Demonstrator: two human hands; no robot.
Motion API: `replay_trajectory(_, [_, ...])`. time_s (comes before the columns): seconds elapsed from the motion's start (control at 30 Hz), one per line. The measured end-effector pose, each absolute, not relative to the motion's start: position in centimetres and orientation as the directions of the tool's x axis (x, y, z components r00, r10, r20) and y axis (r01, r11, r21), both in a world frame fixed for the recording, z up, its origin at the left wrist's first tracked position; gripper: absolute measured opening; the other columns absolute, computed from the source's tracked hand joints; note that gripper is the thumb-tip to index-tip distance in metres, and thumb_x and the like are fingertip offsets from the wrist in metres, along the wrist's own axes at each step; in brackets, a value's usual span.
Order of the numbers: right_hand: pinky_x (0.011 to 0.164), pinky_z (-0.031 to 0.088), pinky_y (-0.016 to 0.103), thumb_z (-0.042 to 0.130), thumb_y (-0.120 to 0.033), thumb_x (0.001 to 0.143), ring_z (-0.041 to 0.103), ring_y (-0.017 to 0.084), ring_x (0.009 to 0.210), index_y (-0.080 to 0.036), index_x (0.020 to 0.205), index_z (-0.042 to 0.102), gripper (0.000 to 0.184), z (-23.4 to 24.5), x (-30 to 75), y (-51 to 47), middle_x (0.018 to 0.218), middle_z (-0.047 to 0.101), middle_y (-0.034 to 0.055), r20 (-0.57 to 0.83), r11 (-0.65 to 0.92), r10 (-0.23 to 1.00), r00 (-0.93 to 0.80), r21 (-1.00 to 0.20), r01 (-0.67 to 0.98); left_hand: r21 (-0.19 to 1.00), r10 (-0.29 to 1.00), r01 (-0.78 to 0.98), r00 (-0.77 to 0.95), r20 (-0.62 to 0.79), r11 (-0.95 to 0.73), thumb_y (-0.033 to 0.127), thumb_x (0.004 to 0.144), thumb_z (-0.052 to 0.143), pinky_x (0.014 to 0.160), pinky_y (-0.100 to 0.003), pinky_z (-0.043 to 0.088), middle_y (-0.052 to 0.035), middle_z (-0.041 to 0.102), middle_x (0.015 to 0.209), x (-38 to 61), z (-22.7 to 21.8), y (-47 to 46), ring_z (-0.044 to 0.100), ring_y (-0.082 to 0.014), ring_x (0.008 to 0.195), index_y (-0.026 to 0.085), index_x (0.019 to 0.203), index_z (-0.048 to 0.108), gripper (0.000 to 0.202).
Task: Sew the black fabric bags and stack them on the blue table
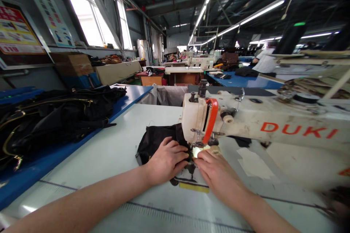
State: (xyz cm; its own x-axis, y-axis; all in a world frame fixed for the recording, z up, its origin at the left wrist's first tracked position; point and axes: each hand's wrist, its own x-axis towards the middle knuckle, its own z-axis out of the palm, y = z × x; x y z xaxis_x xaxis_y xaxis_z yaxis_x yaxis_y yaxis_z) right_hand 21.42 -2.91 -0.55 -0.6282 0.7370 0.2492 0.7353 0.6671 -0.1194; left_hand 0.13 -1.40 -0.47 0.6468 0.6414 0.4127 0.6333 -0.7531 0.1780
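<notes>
A black fabric piece (160, 138) lies bunched on the pale machine table, left of the needle area of a white sewing machine (195, 116) with an orange lever. On its right part rests my left hand (168, 160), fingers bent and pressed together on the cloth, tips close to the presser foot. My right hand (212, 165) is on the other side of the foot, its fingers closed together beside a small bright light. What those fingers hold is hidden. The needle plate (191, 178) shows between my wrists.
Black bags with gold zippers (60, 113) are heaped on a blue table (131, 94) at left. A pale paper-like scrap (255, 163) lies under the machine arm. Ruler markings (169, 213) run along the near table. Further back, a person in white (265, 60) is beside another blue table (240, 83).
</notes>
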Motion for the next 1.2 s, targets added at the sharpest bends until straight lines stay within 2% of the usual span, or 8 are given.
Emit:
replay_trajectory(0.23, [0.072,0.037,0.036,0.049,-0.009,0.09,0.051,0.022,0.083,-0.018,0.091,0.062,0.016,-0.3,21.3,-2.9,0.088,0.057,0.0043,0.252,0.67,0.734,-0.631,-0.119,0.732,0.204,0.643,0.618,0.666,0.378,-0.759,0.03,0.092,0.052,0.091,-0.037,0.046,-0.0061,0.064,0.115,0.2,-0.5,-1.4,0.052,-0.0233,0.104,0.017,0.107,0.066,0.025])
replay_trajectory(0.83, [0.08,0.038,0.037,0.045,-0.012,0.092,0.05,0.022,0.085,-0.018,0.089,0.062,0.018,-0.2,21.2,-3.1,0.088,0.059,0.0052,0.309,0.643,0.746,-0.59,-0.102,0.759,0.137,0.619,0.622,0.683,0.388,-0.771,0.024,0.093,0.048,0.089,-0.039,0.049,-0.0066,0.063,0.115,0.4,-1.0,-0.6,0.052,-0.0246,0.102,0.017,0.114,0.062,0.026])
replay_trajectory(1.2, [0.082,0.039,0.038,0.046,-0.013,0.092,0.048,0.024,0.086,-0.019,0.092,0.064,0.019,-0.5,21.5,-3.3,0.089,0.06,0.0055,0.344,0.611,0.762,-0.549,-0.103,0.785,0.124,0.624,0.639,0.661,0.416,-0.759,0.023,0.094,0.046,0.088,-0.039,0.049,-0.0074,0.064,0.11,0.6,-1.3,0.7,0.053,-0.0242,0.1,0.017,0.109,0.064,0.024])
